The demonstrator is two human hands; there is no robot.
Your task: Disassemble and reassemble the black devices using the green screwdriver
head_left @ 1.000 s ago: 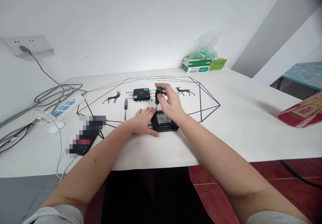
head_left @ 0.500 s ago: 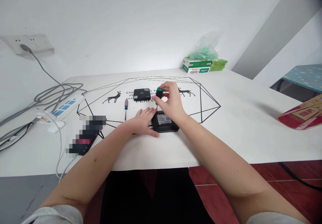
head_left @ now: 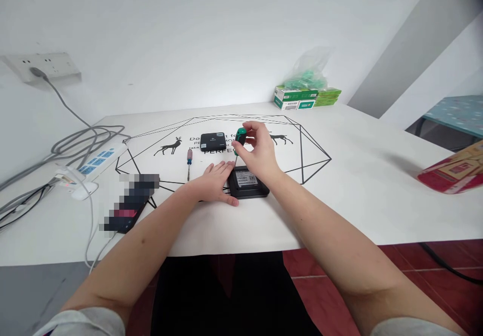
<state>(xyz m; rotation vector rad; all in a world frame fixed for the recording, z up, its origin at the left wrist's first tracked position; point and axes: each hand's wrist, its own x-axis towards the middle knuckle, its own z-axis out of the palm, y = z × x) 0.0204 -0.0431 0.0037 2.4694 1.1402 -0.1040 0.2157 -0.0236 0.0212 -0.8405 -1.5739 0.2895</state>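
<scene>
A square black plastic box [head_left: 251, 191] with a white printed label lies flat on the white desk. My left hand [head_left: 213, 184] rests with fingers stretched out along the box's left side, its thumb by the near left corner. Between thumb and fingers, my right hand [head_left: 259, 150] grips a green and black screwdriver [head_left: 240, 137]. The screwdriver stands nearly upright, its shaft pointing down at the box's far left corner; where the tip sits is hidden. Beyond the box lies a flat black square piece [head_left: 213, 141] with small stickers. Left of it is a second screwdriver [head_left: 189, 159].
A phone [head_left: 132, 205], partly pixelated, lies left of my left forearm. Farther left are a power strip [head_left: 100, 159] and loose grey cables [head_left: 81, 147]. Green and white boxes [head_left: 296, 97] stand by the wall under a plastic bag. A red package [head_left: 453, 172] sits at right.
My right hand has shifted slightly right, its fingers loosened around the screwdriver handle, which now leans a little to the right. My left hand and the box have stayed in place.
</scene>
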